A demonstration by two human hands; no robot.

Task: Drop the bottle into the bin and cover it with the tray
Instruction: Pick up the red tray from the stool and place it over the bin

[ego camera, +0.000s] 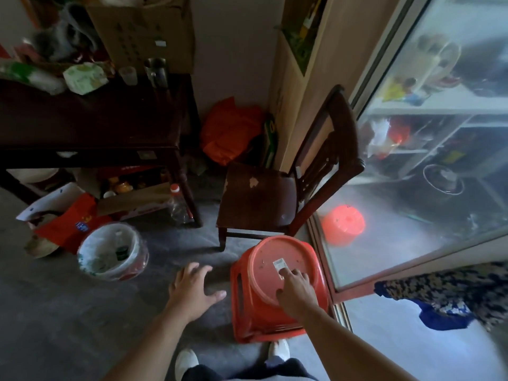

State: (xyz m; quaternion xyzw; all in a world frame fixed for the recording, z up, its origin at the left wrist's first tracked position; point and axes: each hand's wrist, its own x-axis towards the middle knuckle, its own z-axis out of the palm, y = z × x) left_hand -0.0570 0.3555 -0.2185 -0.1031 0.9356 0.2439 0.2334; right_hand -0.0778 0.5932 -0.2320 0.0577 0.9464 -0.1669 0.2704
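The bin [87,266], round and lined with a white plastic bag, stands on the floor at the lower left. A small clear bottle [120,247] with a dark label lies inside it. A round red tray [275,254] rests upside down on a stack of red plastic stools [242,301] to the bin's right. My right hand [297,290] is on the tray's near edge, fingers on top and thumb at the rim. My left hand [192,290] hovers with spread fingers above the floor between bin and stools, holding nothing.
A dark wooden chair [258,199] stands just behind the stools. A dark table [90,116] with clutter is at the left, with boxes and a red-capped bottle [178,204] beneath it. A glass sliding door [412,215] runs along the right. My feet are at the bottom.
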